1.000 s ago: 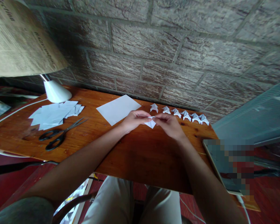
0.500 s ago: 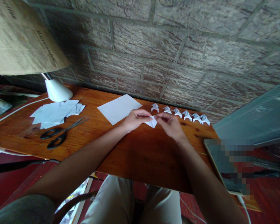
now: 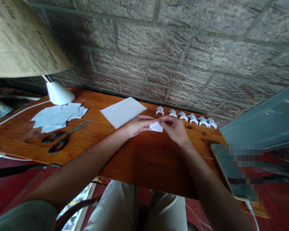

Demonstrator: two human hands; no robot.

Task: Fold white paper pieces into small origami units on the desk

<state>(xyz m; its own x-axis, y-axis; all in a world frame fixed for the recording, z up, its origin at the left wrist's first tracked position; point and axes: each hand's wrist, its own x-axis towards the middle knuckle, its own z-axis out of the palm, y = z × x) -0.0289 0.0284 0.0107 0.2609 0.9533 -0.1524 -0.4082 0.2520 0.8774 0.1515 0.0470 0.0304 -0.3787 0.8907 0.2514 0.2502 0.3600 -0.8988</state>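
Observation:
A small piece of folded white paper [image 3: 156, 127] is pinched between my two hands over the middle of the wooden table. My left hand [image 3: 140, 125] grips its left side, thumb along the top edge. On the other side, my right hand [image 3: 173, 127] closes thumb and finger on the upper right corner. The far edge of the paper is partly covered by my fingers. Just beyond my right hand stand several folded paper figures [image 3: 193, 119] in a row along the wall. A larger white sheet [image 3: 123, 112] lies flat behind my left hand.
Black-handled scissors [image 3: 65, 137] lie on the table [image 3: 144, 163] at the left, near a pile of paper pieces [image 3: 56, 118]. Behind them stands a lamp [image 3: 59, 93]. A tablet-like device [image 3: 221, 166] rests at the right edge. A brick wall [image 3: 159, 54] bounds the back.
The held paper has turned from showing a downward point to showing a flatter, squarer lower edge. Both hands have shifted only slightly; everything else stays in place.

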